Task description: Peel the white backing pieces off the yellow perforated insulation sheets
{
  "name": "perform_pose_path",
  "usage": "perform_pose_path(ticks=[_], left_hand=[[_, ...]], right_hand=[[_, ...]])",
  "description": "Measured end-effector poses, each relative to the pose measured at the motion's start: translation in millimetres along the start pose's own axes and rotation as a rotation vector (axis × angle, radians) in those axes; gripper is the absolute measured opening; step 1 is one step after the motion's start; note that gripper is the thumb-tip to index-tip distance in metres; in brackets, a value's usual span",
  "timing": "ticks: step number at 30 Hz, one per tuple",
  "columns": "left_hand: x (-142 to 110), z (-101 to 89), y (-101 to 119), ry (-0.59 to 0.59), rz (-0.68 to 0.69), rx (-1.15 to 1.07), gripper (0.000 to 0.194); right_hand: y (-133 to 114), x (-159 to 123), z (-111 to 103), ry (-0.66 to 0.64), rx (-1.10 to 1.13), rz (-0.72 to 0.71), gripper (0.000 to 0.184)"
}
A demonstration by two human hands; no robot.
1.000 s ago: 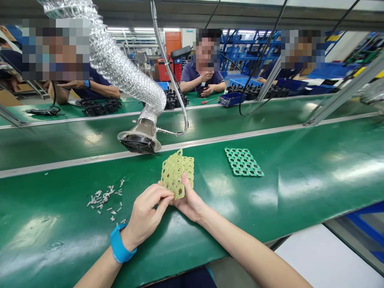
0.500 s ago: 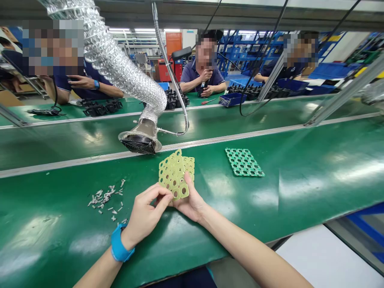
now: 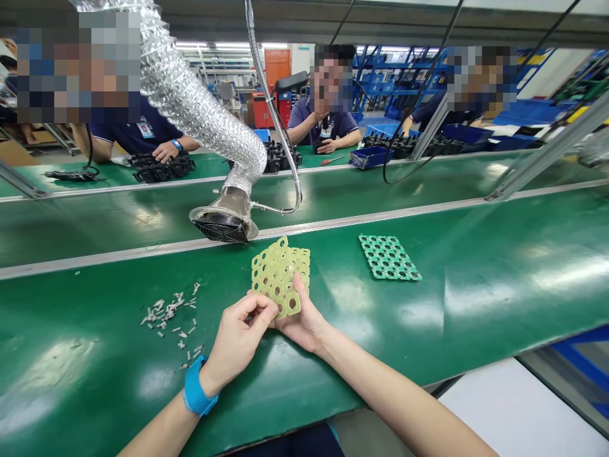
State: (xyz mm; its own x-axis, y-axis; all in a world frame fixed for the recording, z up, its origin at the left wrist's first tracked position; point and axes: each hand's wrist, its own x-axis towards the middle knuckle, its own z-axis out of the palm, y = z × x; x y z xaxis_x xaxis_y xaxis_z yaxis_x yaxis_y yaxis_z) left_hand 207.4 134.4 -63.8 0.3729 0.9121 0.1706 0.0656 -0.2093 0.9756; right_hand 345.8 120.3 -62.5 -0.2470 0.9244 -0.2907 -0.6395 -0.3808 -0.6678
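Observation:
My right hand (image 3: pixel 304 324) holds a pale yellow-green perforated board (image 3: pixel 273 270), tilted up, with rows of round holes. Its thumb presses on the right side, and the other fingers are hidden behind or below. Another holed section of the same colour (image 3: pixel 301 259) shows behind on the right; I cannot tell whether it is a separate board. My left hand (image 3: pixel 242 333), a blue band at its wrist, is closed in a pinch at the board's lower left edge. What lies between those fingertips, if anything, is too small to make out.
Small whitish pieces (image 3: pixel 166 311) lie scattered left of my hands on the green work surface (image 3: pixel 380 336). A green holed circuit panel (image 3: pixel 390 257) rests to the right. An extractor nozzle (image 3: pixel 226 216) hangs ahead. Several co-workers sit across the bench near black parts (image 3: pixel 162 166).
My left hand has shifted slightly right along the board's lower edge, still pinched. My right hand and the board barely move. Across the bench, the left co-worker's hand has lowered to the black parts.

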Motion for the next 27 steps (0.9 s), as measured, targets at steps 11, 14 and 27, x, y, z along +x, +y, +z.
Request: perform_pose_path(ticks=[11, 14, 27], left_hand=[[-0.4, 0.3, -2.2, -0.007, 0.01, -0.027, 0.024], [-0.4, 0.2, -2.6, -0.006, 0.013, -0.015, 0.024], [-3.1, 5.9, -3.1, 0.074, 0.056, 0.042, 0.025]], right_hand=[[-1.4, 0.6, 1.2, -0.02, -0.014, 0.007, 0.067], [-1.0, 0.6, 0.8, -0.027, -0.015, 0.005, 0.068], [0.5, 0.5, 1.4, -0.015, -0.019, 0.019, 0.067]])
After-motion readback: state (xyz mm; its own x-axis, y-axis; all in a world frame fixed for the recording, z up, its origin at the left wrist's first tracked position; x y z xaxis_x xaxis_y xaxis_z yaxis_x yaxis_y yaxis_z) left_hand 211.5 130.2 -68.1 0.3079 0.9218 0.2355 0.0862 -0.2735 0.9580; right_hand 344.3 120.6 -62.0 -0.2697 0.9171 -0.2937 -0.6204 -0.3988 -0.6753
